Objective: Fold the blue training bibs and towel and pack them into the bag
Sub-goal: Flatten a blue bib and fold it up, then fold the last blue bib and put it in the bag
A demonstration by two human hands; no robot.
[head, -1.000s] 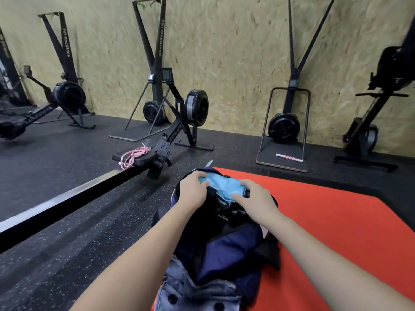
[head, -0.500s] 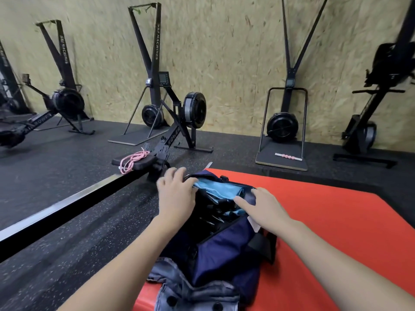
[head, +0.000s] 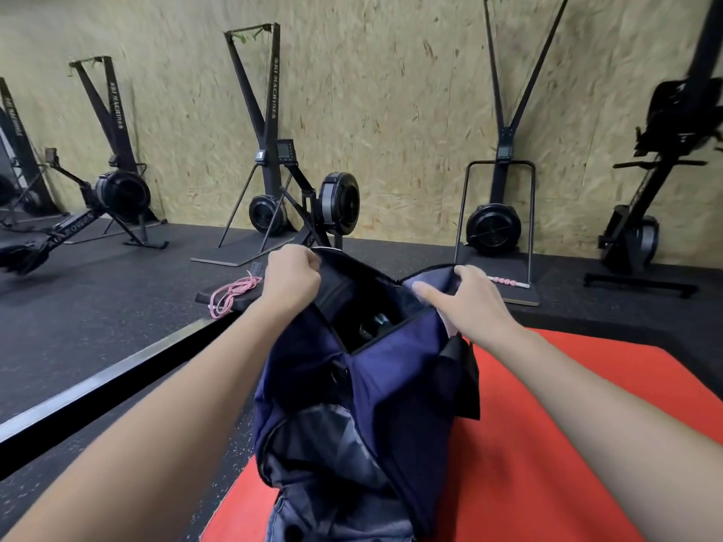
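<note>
We note the navy-blue fabric duffel bag [head: 391,369] standing on the red-orange floor mat [head: 547,444], its near end towards us, its mouth held apart at the far end; our left hand [head: 291,277] is curled tight on the left lip of the opening, fingers closed round the fabric edge; our right hand [head: 475,303] pinches the right lip, fingers folded over the edge, thumb stretched along the inner lining. We judge the two grips pull outward and upward so the soft walls do not collapse inward and the contents can settle; both hands are occupied with the bag and carry nothing else. The light-blue bibs and towel are not visible now; the interior is dark, only an indistinct black object [head: 373,326] shows, so we cannot tell how they lie inside; presumably they sit below the rim. Beside the mat, on the black rubber floor: a rowing machine rail [head: 117,369] with a pink cord [head: 231,295] on its seat; ski machines [head: 266,150] along the chipboard wall. Next step, in our judgement: closing the zip.
</note>
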